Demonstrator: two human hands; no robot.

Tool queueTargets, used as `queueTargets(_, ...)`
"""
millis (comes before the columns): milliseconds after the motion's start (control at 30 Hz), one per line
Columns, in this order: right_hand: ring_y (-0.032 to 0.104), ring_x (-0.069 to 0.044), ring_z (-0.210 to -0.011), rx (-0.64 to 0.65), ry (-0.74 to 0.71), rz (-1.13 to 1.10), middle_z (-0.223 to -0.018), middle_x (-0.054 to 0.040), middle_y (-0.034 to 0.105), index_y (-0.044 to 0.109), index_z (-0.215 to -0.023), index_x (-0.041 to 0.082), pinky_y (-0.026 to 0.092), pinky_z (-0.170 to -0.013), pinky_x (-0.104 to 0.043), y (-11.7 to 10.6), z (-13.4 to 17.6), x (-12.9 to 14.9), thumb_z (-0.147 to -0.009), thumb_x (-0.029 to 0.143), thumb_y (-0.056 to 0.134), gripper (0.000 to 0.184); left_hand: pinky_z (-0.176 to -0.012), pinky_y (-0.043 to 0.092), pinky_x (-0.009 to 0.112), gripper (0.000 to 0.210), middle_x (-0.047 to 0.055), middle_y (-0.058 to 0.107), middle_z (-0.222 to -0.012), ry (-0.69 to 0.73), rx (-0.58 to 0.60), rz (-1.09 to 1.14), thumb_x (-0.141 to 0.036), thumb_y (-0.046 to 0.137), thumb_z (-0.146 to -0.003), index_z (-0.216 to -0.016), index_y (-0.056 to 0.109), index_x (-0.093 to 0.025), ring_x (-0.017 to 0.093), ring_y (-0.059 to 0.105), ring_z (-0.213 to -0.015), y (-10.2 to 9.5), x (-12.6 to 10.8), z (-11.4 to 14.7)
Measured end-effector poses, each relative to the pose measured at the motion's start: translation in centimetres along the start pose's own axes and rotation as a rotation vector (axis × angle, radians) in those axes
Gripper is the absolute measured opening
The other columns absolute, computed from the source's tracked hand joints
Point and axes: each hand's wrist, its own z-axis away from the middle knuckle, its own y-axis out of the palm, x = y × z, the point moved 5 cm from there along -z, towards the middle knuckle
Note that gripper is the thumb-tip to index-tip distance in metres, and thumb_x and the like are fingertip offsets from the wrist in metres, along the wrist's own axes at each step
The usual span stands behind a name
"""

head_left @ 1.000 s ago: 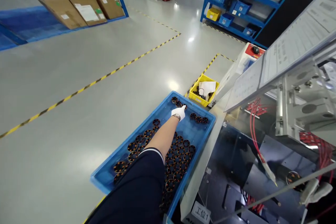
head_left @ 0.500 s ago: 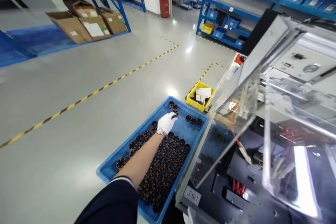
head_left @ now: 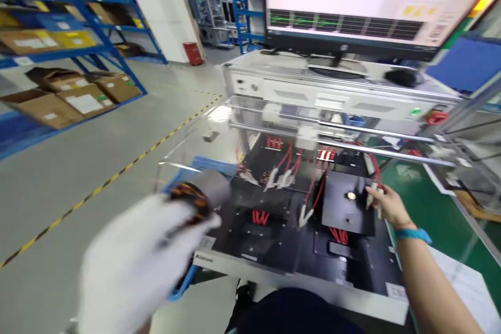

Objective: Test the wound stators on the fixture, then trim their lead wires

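My left hand (head_left: 136,255), in a white glove and smeared by motion, is closed around a motor stator (head_left: 190,198) with copper windings, held up at the left of the test bench. A blurred grey cylinder (head_left: 213,188) shows right beside the stator; whether it belongs to it I cannot tell. At the bench's right side, my bare right hand (head_left: 393,209) pinches white test clips (head_left: 370,197) on red wires, beside a raised black plate (head_left: 340,203) with a small round brass-coloured piece. More white clips (head_left: 279,180) lie on the black bench top.
A clear cover (head_left: 183,135) juts out over the bench's left side. Metal rods (head_left: 383,154) cross above the bench top. Behind stands a monitor (head_left: 344,44) on a white shelf. A blue tray (head_left: 219,165) is partly hidden at the left. Shelving (head_left: 90,26) lines the far left.
My view has swung right from the tray to the bench. My left hand has come out of the tray with a stator. My right hand has come into view holding clips.
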Motion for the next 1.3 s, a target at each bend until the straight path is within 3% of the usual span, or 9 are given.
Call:
queueTargets(100,0.040,-0.007,-0.040,0.033,-0.043,-0.092,-0.053,0.0048,0.049,0.053,-0.083,0.017,0.032,-0.037,-0.021,-0.7,-1.2,-0.6,-0.053,0.044,0.074,0.046,-0.056,0.044,0.030,0.012,0.000,0.062,-0.072,0.371,0.476,0.023,-0.038,0.052,-0.079,-0.082,0.063,-0.034,0.017,0.057,-0.063,8.7,-10.4,6.0)
queueTargets(200,0.038,-0.007,-0.038,0.068,-0.058,-0.174,-0.050,0.0074,0.045,0.050,-0.083,0.017,0.031,-0.035,-0.019,-1.0,-2.0,-1.3,-0.055,0.048,0.072,0.047,-0.063,0.042,0.029,0.021,0.005,0.061,-0.075,0.414,0.635,-0.086,-0.038,0.045,-0.084,-0.088,0.063,-0.028,0.018,0.057,-0.072,17.8,-16.2,10.4)
queueTargets(333,0.038,-0.006,-0.037,0.109,-0.065,-0.237,-0.050,0.0082,0.044,0.048,-0.084,0.017,0.031,-0.033,-0.019,-1.6,-2.8,-2.4,-0.054,0.048,0.072,0.049,-0.066,0.041,0.026,0.024,0.003,0.061,-0.084,0.313,0.790,-0.164,-0.043,0.045,-0.084,-0.097,0.060,-0.029,0.017,0.058,-0.080,28.0,-19.0,12.7)
queueTargets(467,0.037,-0.006,-0.036,0.101,-0.066,-0.267,-0.050,0.0088,0.044,0.048,-0.082,0.018,0.031,-0.031,-0.018,-2.0,-3.1,-3.1,-0.052,0.047,0.073,0.049,-0.066,0.041,0.027,0.029,0.004,0.060,-0.091,0.205,0.838,-0.332,-0.044,0.044,-0.084,-0.105,0.058,-0.029,0.019,0.058,-0.083,33.8,-18.7,12.2)
queueTargets(633,0.037,-0.006,-0.036,0.073,-0.064,-0.271,-0.051,0.0082,0.045,0.049,-0.080,0.018,0.031,-0.029,-0.018,-1.7,-3.1,-3.2,-0.053,0.046,0.073,0.045,-0.067,0.041,0.031,0.031,0.006,0.062,-0.086,0.208,0.866,-0.413,-0.042,0.046,-0.083,-0.107,0.057,-0.026,0.021,0.058,-0.080,35.5,-19.0,12.1)
queueTargets(800,0.041,-0.007,-0.037,0.033,-0.067,-0.245,-0.055,0.0057,0.049,0.051,-0.083,0.018,0.035,-0.030,-0.019,-1.8,-3.4,-2.7,-0.056,0.050,0.071,0.046,-0.096,0.030,0.040,0.035,0.006,0.053,-0.123,0.373,0.788,-0.129,-0.022,0.043,-0.083,-0.116,0.054,-0.027,0.025,0.042,-0.116,35.4,-21.2,10.2)
queueTargets(933,0.045,-0.009,-0.037,0.013,-0.069,-0.213,-0.052,0.0047,0.050,0.051,-0.081,0.017,0.038,-0.031,-0.020,-2.1,-3.0,-2.1,-0.057,0.051,0.070,0.045,-0.098,0.030,0.042,0.031,0.007,0.061,-0.114,0.086,0.969,0.029,-0.032,0.049,-0.081,-0.107,0.062,-0.023,0.025,0.050,-0.109,36.8,-19.0,8.8)
queueTargets(1067,0.051,-0.012,-0.040,-0.002,-0.082,-0.189,-0.057,0.0024,0.054,0.051,-0.084,0.018,0.044,-0.034,-0.022,-1.8,-2.4,-1.6,-0.057,0.051,0.070,0.047,-0.093,0.037,0.035,0.030,0.010,0.064,-0.108,-0.119,0.970,0.124,-0.033,0.046,-0.083,-0.102,0.064,-0.018,0.023,0.055,-0.104,36.9,-16.6,9.2)
queueTargets(1300,0.057,-0.014,-0.048,-0.041,-0.140,-0.105,-0.074,-0.0023,0.061,0.050,-0.093,0.018,0.049,-0.042,-0.025,-0.4,-1.3,-0.7,-0.057,0.054,0.068,0.054,-0.066,0.049,0.026,0.037,0.010,0.068,-0.078,-0.543,1.017,0.461,-0.018,0.046,-0.083,-0.118,0.052,-0.007,0.013,0.064,-0.066,37.3,-15.3,11.2)
